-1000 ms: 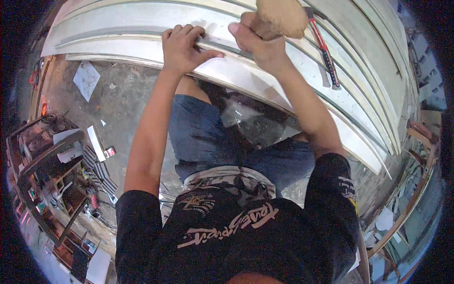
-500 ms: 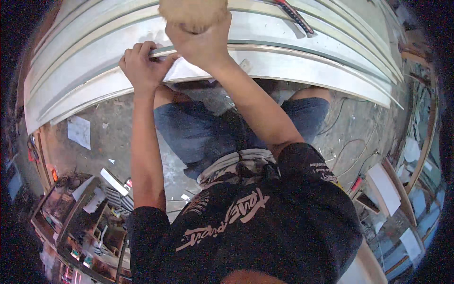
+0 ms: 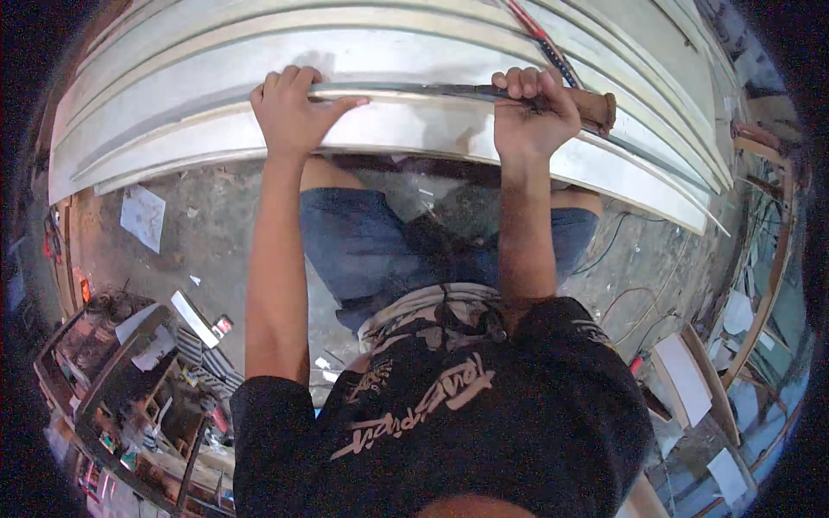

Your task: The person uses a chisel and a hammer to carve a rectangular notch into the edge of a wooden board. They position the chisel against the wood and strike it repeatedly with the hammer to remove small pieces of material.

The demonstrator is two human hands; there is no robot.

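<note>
My left hand (image 3: 289, 112) curls its fingers over a narrow grey-edged strip (image 3: 380, 88) lying along the near part of long white boards (image 3: 414, 52). Its thumb points right, along the strip. Farther right, my right hand (image 3: 535, 108) is closed round a wooden-handled tool (image 3: 596, 110) that looks like a chisel. The brown handle, flared at its butt, sticks out to the right of my fist. Its dark blade lies flat along the strip, pointing toward my left hand. The blade's tip is hard to make out against the strip.
A red and black long-handled tool (image 3: 548, 47) lies on the boards behind my right hand. White sheets (image 3: 142, 218) and loose cables (image 3: 609, 242) lie on the floor. Cluttered wooden frames (image 3: 121, 363) stand lower left, and a white panel (image 3: 682, 380) leans lower right.
My right hand has come down and right from its raised place near the left hand, tipping the tool from butt-up to flat. My left hand has shifted slightly right.
</note>
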